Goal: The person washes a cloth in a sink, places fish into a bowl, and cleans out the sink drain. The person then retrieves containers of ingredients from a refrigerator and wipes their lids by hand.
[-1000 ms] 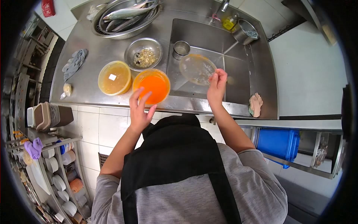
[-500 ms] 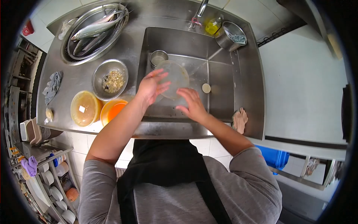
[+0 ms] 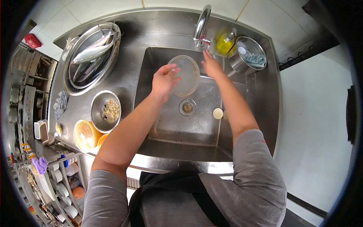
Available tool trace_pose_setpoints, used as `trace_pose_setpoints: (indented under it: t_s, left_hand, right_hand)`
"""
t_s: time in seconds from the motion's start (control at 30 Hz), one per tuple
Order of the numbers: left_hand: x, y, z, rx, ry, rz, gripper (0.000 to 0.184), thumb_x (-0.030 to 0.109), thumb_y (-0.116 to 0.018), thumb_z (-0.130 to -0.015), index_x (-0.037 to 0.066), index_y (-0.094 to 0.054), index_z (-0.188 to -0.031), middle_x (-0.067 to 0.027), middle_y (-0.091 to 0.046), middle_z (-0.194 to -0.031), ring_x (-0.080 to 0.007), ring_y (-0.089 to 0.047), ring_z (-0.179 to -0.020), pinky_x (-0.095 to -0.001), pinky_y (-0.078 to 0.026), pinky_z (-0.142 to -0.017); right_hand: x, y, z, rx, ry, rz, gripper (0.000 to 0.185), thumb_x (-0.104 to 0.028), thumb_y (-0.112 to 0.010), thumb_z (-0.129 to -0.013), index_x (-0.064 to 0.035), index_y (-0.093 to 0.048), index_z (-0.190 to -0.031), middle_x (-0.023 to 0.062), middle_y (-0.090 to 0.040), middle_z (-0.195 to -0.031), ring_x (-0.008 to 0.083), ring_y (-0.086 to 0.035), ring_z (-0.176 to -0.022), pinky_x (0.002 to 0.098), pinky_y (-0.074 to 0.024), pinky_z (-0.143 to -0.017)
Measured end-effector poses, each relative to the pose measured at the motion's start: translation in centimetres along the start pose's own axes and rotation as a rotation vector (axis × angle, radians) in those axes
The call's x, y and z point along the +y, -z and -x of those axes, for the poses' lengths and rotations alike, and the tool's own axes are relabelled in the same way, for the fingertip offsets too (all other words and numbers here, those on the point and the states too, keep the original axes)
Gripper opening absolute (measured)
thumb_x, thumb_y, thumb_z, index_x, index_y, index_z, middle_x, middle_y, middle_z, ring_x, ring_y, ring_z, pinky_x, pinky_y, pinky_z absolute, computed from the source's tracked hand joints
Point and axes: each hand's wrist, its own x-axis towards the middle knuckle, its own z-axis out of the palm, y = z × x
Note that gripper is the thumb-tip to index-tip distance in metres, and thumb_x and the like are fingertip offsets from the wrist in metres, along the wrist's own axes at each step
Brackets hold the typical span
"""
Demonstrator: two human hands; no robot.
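Note:
My left hand (image 3: 165, 82) grips the left edge of a clear round plastic lid (image 3: 186, 81), held up over the sink (image 3: 177, 130). Through the lid the steel behind it shows faintly. My right hand (image 3: 212, 66) is apart from the lid, its fingers stretched toward the red-marked handle of the tap (image 3: 202, 26). Whether the fingertips touch that handle I cannot tell. Below the lid, the drain (image 3: 187, 107) has bits of debris in it. A small cream-coloured disc (image 3: 217, 113) lies on the sink floor, left of my right forearm.
Left of the sink stand an oval metal basin (image 3: 67, 77) of whole fish (image 3: 92, 54), a steel bowl (image 3: 95, 99) with chopped bits, and lidded tubs (image 3: 85, 135). A yellow soap bottle (image 3: 225, 43) and a steel pot (image 3: 236, 62) holding a cloth stand behind right.
My right hand has left the lid and moved up to the tap. My left hand keeps the lid, now more upright. The view has shifted, so the sink sits lower.

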Motion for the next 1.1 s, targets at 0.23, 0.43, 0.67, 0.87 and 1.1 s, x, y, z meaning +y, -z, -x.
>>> trace_pose_setpoints:
  t_s: [0.23, 0.43, 0.67, 0.87, 1.1]
  left_hand:
    - [1.1, -4.4, -6.8, -0.192, -0.126, -0.188, 0.025, 0.021, -0.050, -0.093, 0.004, -0.054, -0.111, -0.0065, -0.060, -0.106, -0.0169, -0.062, -0.088, -0.0273, -0.050, -0.069]
    - [3.1, -6.1, -7.5, -0.220, -0.162, -0.641, 0.022, 0.021, -0.051, -0.093, 0.003, -0.055, -0.105, -0.0069, -0.060, -0.101, -0.0148, -0.061, -0.086, -0.0286, -0.051, -0.069]
    - [1.4, -3.3, -5.5, -0.282, -0.125, -0.400, 0.019, 0.016, -0.051, -0.091, 0.005, -0.045, -0.106, -0.0075, -0.057, -0.111, -0.0190, -0.060, -0.089, -0.0311, -0.051, -0.071]
    - [-5.2, -4.5, 0.6, -0.326, 0.242, -0.194, 0.040, 0.000, -0.042, -0.087, 0.012, -0.038, -0.126, -0.0076, -0.051, -0.122, -0.0239, -0.054, -0.103, -0.0385, -0.048, -0.081]
    - [-9.8, -2.5, 3.9, -0.641, 0.295, 0.245, 0.078, -0.008, -0.041, -0.078, 0.025, -0.019, -0.145, -0.0062, -0.046, -0.129, -0.0241, -0.052, -0.107, -0.0466, -0.046, -0.086]
  right_hand:
    - [10.3, 18.6, 0.9, -0.352, -0.284, 0.514, 0.043, -0.023, -0.063, -0.079, 0.0016, -0.056, -0.114, 0.0248, -0.058, -0.110, 0.0364, -0.056, -0.103, 0.0401, -0.0453, -0.089]
    - [19.8, 10.5, -4.3, -0.247, -0.493, 0.191, 0.051, -0.022, -0.073, -0.068, 0.0017, -0.059, -0.111, 0.0244, -0.056, -0.115, 0.0365, -0.057, -0.104, 0.0393, -0.0455, -0.090]
    - [11.0, 19.0, 1.8, 0.173, -0.414, 0.183, 0.042, -0.019, -0.069, -0.072, -0.0001, -0.058, -0.108, 0.0203, -0.061, -0.107, 0.0342, -0.058, -0.101, 0.0411, -0.0470, -0.085]
    - [-0.8, 7.0, 13.3, 0.138, -0.385, -0.531, 0.048, -0.017, -0.066, -0.074, 0.0008, -0.048, -0.115, 0.0217, -0.046, -0.123, 0.0348, -0.051, -0.108, 0.0414, -0.0426, -0.089]
    - [-7.1, -2.1, 22.1, 0.354, -0.085, -0.573, 0.030, -0.013, -0.062, -0.079, 0.0003, -0.050, -0.104, 0.0203, -0.056, -0.099, 0.0381, -0.054, -0.092, 0.0434, -0.0443, -0.079]
